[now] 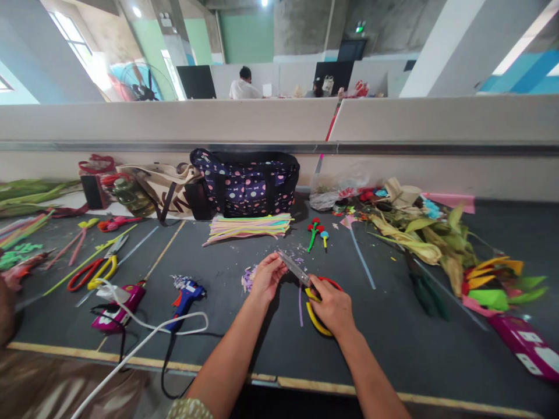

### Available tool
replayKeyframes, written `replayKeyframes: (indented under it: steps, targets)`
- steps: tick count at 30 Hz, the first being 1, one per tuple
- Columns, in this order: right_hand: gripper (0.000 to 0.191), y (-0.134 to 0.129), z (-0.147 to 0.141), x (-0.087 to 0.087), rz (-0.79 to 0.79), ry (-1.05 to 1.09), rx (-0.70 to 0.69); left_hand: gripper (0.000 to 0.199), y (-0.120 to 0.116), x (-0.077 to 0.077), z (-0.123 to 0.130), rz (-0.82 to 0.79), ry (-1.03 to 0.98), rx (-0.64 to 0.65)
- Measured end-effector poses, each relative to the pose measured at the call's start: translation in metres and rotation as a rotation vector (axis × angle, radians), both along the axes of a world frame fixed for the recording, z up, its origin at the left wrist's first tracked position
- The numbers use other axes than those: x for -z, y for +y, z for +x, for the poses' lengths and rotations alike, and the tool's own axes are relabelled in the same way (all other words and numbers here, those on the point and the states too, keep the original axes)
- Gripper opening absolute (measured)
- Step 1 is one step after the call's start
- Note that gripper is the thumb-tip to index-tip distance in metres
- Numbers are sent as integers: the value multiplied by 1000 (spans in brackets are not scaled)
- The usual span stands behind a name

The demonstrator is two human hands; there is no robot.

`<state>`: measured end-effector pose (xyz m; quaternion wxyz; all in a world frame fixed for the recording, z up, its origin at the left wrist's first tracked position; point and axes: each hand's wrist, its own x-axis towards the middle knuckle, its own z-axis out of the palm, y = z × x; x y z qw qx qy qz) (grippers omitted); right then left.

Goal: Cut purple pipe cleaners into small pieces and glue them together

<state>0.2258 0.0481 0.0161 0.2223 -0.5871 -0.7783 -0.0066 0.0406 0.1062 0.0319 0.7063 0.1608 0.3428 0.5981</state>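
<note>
My right hand is closed round the handles of a pair of scissors with red and yellow grips. The scissors' metal blades point up and left toward my left hand. Thumb and fingers of that hand are pinched together beside the blade tips; what lies between them is too small to make out. Below the blades a thin purple strip shows against the dark table. Purple clippings are heaped just left of my left hand, and finer bits are scattered beyond it.
A bundle of pastel pipe cleaners lies before a patterned bag. Left are a blue glue gun, a white cable and other scissors. Right are dried husks and pliers. Someone's hand shows far left.
</note>
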Motion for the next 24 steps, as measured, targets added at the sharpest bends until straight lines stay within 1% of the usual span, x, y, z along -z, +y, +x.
replayKeyframes:
  steps: [8,14,20,24]
  targets:
    - [39,0,0,5,-19,-7,13,27,0,-2,1,-12,10,-24]
    - [37,-1,-1,3,-45,8,21,28,1,1,1,-11,50,-42]
    - [28,-2,-1,3,-97,30,6,27,2,2,2,-13,53,-51]
    - [29,-1,2,3,-122,23,25,27,2,0,2,-23,49,-40]
